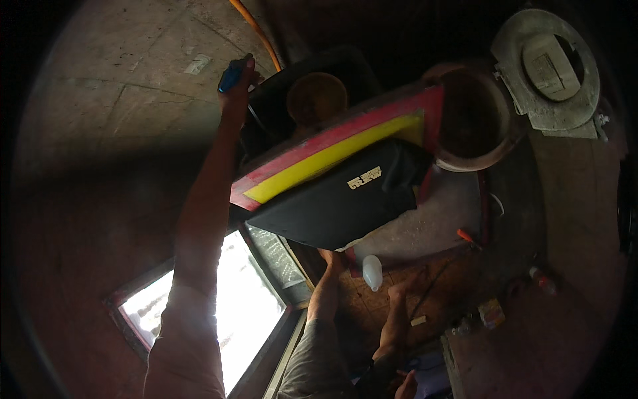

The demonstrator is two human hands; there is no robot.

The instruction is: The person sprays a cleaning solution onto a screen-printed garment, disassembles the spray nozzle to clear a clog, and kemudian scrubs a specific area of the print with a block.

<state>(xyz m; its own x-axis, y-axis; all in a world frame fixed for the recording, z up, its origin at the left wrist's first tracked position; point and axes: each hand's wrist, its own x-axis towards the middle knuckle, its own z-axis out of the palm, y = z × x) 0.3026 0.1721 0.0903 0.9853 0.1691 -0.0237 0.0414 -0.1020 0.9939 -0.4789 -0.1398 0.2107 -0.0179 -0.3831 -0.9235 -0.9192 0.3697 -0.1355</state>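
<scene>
Low at five o'clock, your right grip (406, 386) showed only partly; its hold could not be told. Farther, toward eleven, your left grip (244, 83) was clamped round a blue object (230, 76), its long axis slanting seven to one.

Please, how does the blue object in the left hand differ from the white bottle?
Colour: the blue object is darker; the white bottle is pale. State: the left hand grips the blue object; no hand touches the white bottle. View: the hand hides part of the blue object; the white bottle is uncovered. Both look smaller than the red and yellow panel.
</scene>
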